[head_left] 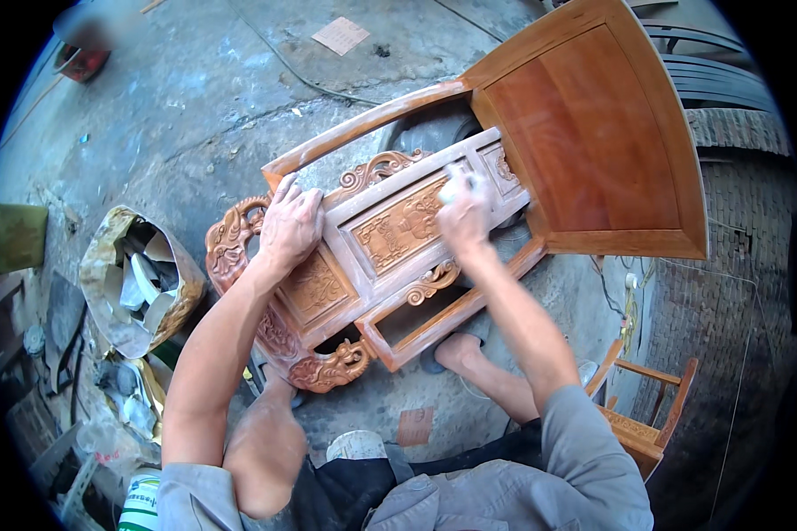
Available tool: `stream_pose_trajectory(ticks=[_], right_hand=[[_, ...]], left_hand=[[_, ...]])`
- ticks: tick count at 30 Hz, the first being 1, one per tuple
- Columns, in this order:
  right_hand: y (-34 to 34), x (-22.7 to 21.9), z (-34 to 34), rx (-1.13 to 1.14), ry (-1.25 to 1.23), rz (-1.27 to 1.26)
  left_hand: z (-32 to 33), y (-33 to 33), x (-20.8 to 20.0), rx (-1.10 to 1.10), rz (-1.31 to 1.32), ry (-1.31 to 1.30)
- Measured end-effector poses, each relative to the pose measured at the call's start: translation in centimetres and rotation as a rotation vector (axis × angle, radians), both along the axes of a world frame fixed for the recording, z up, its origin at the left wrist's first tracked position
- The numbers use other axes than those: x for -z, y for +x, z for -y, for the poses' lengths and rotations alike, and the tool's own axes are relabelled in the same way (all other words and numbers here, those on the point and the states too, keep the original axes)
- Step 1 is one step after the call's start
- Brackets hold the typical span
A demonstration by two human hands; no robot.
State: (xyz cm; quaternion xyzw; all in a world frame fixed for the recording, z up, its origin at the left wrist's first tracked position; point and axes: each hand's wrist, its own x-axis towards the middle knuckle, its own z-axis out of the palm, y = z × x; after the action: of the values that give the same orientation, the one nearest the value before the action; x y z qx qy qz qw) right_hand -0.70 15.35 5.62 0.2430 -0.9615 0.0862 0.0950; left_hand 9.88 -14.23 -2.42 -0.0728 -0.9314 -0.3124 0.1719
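A brown wooden chair lies tipped in front of me, its carved backrest (pixel 397 232) facing up and its smooth seat (pixel 565 133) rising at the upper right. Pale dust coats much of the backrest's frame. My left hand (pixel 290 226) grips the left part of the backrest, beside the curled carvings of the top rail (pixel 230 237). Closed around a whitish pad (pixel 459 183), my right hand (pixel 466 217) presses at the frame near the right end of the middle carved panel. Motion smears the pad, so its exact kind cannot be told.
An open sack (pixel 142 283) of scraps stands at the left, with plastic bags and a white-green bucket (pixel 140 502) below it. A small wooden chair (pixel 651 416) is at the lower right. A hose (pixel 297 75) crosses the concrete floor. Dark curved slats (pixel 713 66) lie at the upper right.
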Motion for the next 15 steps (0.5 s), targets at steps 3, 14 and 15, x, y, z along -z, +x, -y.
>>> stream_pose_trajectory(ticks=[3, 14, 15], right_hand=[[5.4, 1.7, 2.8, -0.290, -0.087, 0.044], [8.8, 2.8, 5.0, -0.262, 0.070, 0.044], [10.8, 2.4, 7.0, -0.312, -0.013, 0.109]], left_hand=[[-0.1, -0.1, 0.1, -0.003, -0.028, -0.004], [-0.3, -0.2, 0.0, -0.022, -0.026, -0.003], [-0.1, -0.2, 0.0, -0.022, -0.023, -0.010]])
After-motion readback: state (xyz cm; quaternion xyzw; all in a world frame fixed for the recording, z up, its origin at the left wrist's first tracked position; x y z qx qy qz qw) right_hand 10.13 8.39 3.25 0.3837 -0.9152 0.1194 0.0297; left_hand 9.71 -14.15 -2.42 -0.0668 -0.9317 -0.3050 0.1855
